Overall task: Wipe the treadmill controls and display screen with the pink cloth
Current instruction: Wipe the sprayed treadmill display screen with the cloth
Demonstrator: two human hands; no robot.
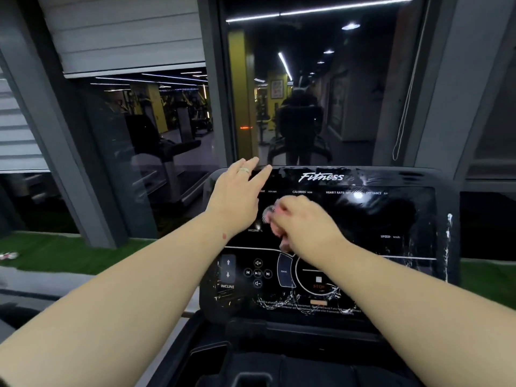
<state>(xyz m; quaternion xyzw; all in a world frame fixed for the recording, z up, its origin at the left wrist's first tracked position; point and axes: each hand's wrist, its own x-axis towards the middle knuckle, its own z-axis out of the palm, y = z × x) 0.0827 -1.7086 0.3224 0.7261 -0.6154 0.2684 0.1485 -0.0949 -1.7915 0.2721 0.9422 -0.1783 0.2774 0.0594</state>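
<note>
Head view: pink cloth (272,219) in right hand (304,227).

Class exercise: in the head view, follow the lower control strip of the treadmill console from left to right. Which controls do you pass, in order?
INCLINE arrows → media buttons → PROG key → STOP button, partly behind the right forearm. Above this strip, the right hand holds the pink cloth.
</note>
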